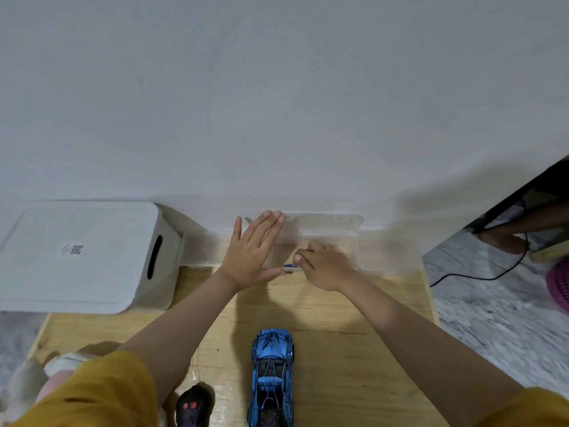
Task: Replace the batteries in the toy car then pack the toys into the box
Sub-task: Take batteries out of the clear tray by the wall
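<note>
Hands at box; car nose points toward it.

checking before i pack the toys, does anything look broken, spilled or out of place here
Nothing stands out. The blue toy car sits upright and looks intact on the wooden board. The clear box lies open against the wall, with the left hand flat on it. Nothing looks spilled.
</note>
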Tool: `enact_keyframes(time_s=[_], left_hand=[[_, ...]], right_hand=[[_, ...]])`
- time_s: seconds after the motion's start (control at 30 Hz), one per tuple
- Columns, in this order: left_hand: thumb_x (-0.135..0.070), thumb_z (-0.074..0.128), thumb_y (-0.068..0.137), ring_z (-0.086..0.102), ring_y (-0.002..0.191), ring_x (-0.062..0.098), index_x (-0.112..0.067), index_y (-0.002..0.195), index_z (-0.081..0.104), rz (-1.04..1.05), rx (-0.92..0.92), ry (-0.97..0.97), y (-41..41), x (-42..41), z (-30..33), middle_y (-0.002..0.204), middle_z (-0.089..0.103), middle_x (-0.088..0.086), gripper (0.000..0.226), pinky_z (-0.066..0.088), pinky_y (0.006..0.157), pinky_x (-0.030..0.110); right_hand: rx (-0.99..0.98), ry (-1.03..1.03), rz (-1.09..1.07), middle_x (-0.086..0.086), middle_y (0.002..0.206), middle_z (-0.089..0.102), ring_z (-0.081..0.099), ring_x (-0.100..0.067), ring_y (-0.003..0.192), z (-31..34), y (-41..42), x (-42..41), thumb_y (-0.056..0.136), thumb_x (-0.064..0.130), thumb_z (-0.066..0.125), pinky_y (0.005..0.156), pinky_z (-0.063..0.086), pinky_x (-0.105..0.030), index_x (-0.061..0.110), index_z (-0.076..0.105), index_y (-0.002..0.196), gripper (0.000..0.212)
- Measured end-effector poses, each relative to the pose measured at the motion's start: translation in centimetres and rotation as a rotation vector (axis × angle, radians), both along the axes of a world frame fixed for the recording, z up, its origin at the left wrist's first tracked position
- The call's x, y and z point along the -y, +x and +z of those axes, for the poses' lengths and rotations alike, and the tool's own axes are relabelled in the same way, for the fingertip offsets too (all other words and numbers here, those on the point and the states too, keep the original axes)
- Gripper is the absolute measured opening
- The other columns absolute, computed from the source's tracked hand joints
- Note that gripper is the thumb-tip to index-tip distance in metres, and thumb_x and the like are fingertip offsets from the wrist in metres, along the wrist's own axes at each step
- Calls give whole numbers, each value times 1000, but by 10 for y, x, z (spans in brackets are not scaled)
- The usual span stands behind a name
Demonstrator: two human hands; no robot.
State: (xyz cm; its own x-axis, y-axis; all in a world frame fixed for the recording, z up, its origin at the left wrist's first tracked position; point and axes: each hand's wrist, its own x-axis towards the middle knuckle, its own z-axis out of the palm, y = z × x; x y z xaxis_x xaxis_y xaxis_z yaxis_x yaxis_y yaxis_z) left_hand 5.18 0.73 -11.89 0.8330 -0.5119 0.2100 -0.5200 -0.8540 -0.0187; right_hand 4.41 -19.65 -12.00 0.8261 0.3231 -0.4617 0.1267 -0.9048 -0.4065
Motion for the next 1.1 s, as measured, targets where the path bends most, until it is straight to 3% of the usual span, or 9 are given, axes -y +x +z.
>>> enact_keyframes(time_s=[0.13, 0.23, 0.37, 0.53, 0.67, 0.93, 1.1], left_hand=[[-77, 48, 71, 23, 142, 21, -10, 147, 24, -6, 6, 13, 1, -1, 1, 152, 26, 5, 104, 9, 112, 55], [-76, 53, 67, 23, 141, 21, -13, 150, 14, -28, 22, 48, 3, -4, 2, 152, 23, 4, 112, 10, 111, 56], [-73, 62, 62, 24, 140, 21, -12, 148, 20, -43, 50, 53, 3, -5, 4, 151, 24, 4, 114, 11, 110, 57], [-72, 68, 59, 25, 140, 21, -11, 145, 26, -42, 68, 42, 2, -4, 3, 150, 26, 4, 112, 11, 111, 57], [-69, 69, 58, 25, 139, 21, -11, 144, 26, -31, 62, 41, 1, -3, 4, 149, 26, 4, 112, 12, 110, 57], [-71, 60, 62, 25, 139, 21, -11, 144, 27, -7, 17, 40, 1, -2, 3, 149, 26, 4, 106, 9, 110, 56], [-72, 58, 66, 27, 139, 21, -10, 143, 29, -1, 26, 23, 1, 0, 2, 149, 28, 5, 103, 12, 110, 57]], right_hand=[[-71, 79, 4, 1, 105, 49, 51, -21, 102, 3, 6, -4, 99, 46, 23, 83, 43, -38, 27, 55, 111, 39], [-77, 118, -24, 11, 88, 53, 55, -17, 92, 3, 8, -11, 97, 38, 34, 74, 43, -33, 32, 53, 89, 21], [-107, 157, -54, 16, 74, 53, 56, -15, 83, 4, 12, -14, 92, 32, 42, 70, 44, -33, 41, 44, 68, 26], [-90, 173, -31, 18, 76, 51, 53, -14, 85, 1, 10, -14, 95, 34, 40, 72, 44, -32, 35, 51, 85, 14], [-25, 199, -56, 4, 104, 57, 56, -18, 95, -3, 5, -15, 94, 32, 39, 81, 48, -36, 25, 61, 101, 24], [-143, 335, -166, 7, 95, 69, 62, -14, 92, -2, 16, -23, 86, 19, 50, 85, 51, -33, 21, 68, 87, 18], [-186, 316, -137, 0, 90, 68, 62, -19, 90, -5, 22, -23, 88, 28, 55, 82, 49, -35, 11, 70, 86, 22]])
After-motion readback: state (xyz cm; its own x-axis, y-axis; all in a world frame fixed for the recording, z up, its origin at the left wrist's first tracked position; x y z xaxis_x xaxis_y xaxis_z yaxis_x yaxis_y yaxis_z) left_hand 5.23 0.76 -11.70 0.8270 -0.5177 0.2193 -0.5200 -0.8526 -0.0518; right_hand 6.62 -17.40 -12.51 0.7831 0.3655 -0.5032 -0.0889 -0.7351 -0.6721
